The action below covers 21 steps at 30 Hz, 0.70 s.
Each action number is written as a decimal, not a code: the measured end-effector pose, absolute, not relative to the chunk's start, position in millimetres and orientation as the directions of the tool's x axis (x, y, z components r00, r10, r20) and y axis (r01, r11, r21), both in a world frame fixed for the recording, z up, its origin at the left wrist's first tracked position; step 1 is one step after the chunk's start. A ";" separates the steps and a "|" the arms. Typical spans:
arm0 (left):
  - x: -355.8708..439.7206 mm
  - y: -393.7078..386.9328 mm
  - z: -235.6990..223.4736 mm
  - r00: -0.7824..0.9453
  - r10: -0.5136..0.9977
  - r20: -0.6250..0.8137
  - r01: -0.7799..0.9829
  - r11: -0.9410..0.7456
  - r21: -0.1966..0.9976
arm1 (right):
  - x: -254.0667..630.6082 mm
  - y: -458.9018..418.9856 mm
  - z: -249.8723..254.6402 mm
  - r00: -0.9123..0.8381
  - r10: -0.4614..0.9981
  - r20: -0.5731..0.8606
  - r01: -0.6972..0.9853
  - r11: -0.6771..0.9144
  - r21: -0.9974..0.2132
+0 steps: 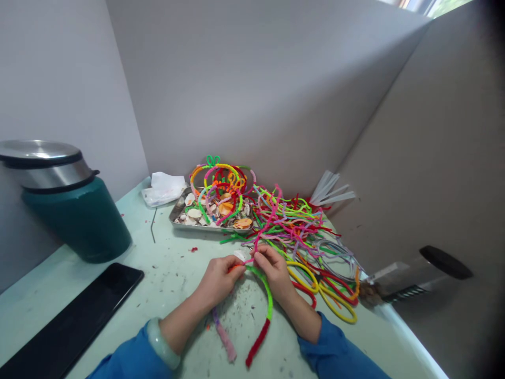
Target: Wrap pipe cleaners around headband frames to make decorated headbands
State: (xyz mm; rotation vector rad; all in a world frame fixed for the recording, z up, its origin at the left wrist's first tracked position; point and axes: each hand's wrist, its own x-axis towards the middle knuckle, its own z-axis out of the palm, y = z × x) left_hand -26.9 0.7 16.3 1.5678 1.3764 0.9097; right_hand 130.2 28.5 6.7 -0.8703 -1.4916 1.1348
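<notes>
My left hand (221, 277) is closed around the top of a hoop wrapped in fuzzy pipe cleaner. The hoop (269, 297) looks like a headband; one leg runs green to dark red, the other purple to pale pink, both ends hanging down. Between finger and thumb, my right hand (275, 271) pinches a pink pipe cleaner (256, 242) at the top of the hoop, close beside the left fingertips. Part of the hoop's top is hidden by my fingers. Beyond my hands, a metal tray (197, 228) holds shells and several finished-looking colourful hoops (236, 176).
A heap of coloured pipe cleaners (292, 218) and yellow hoops (335, 305) lies to the right. At left are a green tumbler (82, 221), a black phone (79, 321), a thin rod (152, 226) and white tissues (168, 184). A clear container (410, 276) stands past the right edge.
</notes>
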 end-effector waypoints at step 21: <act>-28.1 3.3 15.3 0.052 0.998 -0.041 0.296 0.024 0.955 | 129.9 31.4 13.8 -0.296 0.891 0.345 0.008 0.363 -0.932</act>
